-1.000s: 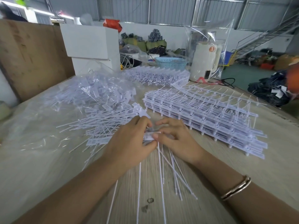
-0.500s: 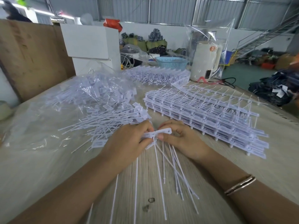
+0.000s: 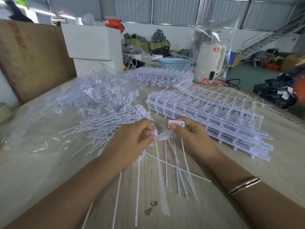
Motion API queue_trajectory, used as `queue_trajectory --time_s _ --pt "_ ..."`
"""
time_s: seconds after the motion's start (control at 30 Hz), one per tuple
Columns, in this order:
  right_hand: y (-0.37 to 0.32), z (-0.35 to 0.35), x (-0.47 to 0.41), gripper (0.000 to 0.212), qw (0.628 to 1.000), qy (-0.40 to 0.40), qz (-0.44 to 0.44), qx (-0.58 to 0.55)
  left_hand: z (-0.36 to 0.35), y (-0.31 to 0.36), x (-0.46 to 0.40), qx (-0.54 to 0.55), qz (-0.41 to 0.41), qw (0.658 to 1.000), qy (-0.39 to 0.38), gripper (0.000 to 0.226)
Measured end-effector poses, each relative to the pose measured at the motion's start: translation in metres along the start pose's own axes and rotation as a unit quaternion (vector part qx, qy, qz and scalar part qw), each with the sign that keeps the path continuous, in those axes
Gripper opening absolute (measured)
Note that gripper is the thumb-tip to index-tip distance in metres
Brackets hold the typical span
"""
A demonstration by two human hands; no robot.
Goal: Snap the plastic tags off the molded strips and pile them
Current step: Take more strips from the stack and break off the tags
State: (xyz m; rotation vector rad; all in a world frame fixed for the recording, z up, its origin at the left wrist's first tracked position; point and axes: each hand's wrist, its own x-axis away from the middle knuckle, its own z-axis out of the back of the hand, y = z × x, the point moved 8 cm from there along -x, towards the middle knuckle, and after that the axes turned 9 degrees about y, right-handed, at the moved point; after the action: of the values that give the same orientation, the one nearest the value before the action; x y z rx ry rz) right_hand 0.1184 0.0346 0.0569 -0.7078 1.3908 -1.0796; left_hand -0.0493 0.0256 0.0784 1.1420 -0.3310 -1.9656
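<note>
On the desk [image 3: 49, 171], the pile of loose tags [image 3: 105, 124] lies left of the hands, the stacked molded strips [image 3: 206, 116] right. Behind the strips stand a basket [image 3: 175, 64] and a kettle [image 3: 209, 63]; a box [image 3: 92, 45] stands behind the pile.

A: Where could a hand pass?
B: Bare table [image 3: 272, 146] lies at four o'clock and at eight o'clock.
A: What blocks the rest?
B: The stack of molded strips [image 3: 206, 116] at two o'clock, the pile of loose tags [image 3: 105, 124] with its plastic bag [image 3: 49, 123] at ten, and the tag tails [image 3: 175, 162] hanging at six.
</note>
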Motion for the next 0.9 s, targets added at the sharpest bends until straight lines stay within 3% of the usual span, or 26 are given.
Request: queue_trajectory --time_s 0.2,0.33,0.47,0.57,0.67,0.77,0.9 --pt "0.019 0.008 -0.013 0.007 0.965 -0.009 0.018 0.261 -0.003 0.006 0.000 -0.054 -0.046 0.997 -0.008 0.013" --pt "0.017 0.005 -0.012 0.035 0.946 -0.006 0.016 0.324 -0.004 0.011 0.002 -0.066 -0.064 0.996 0.006 0.016" --pt "-0.012 0.000 -0.001 0.031 0.952 0.028 0.093 0.289 -0.005 0.017 0.003 -0.079 -0.068 0.994 0.012 0.027" --pt "-0.013 -0.022 0.013 0.035 0.956 -0.048 0.082 0.276 -0.007 0.024 0.004 -0.087 -0.086 0.992 0.010 0.033" --pt "-0.007 -0.033 0.015 0.022 0.973 -0.103 0.047 0.200 -0.008 0.029 0.006 -0.085 -0.101 0.991 0.000 0.030" --pt "-0.009 -0.023 0.007 0.014 0.988 -0.077 0.035 0.131 -0.008 0.025 0.006 -0.081 -0.099 0.992 -0.015 0.028" --pt "-0.002 -0.002 -0.001 0.020 0.999 -0.007 -0.017 0.041 -0.005 0.017 0.005 -0.089 -0.082 0.993 -0.014 0.034"
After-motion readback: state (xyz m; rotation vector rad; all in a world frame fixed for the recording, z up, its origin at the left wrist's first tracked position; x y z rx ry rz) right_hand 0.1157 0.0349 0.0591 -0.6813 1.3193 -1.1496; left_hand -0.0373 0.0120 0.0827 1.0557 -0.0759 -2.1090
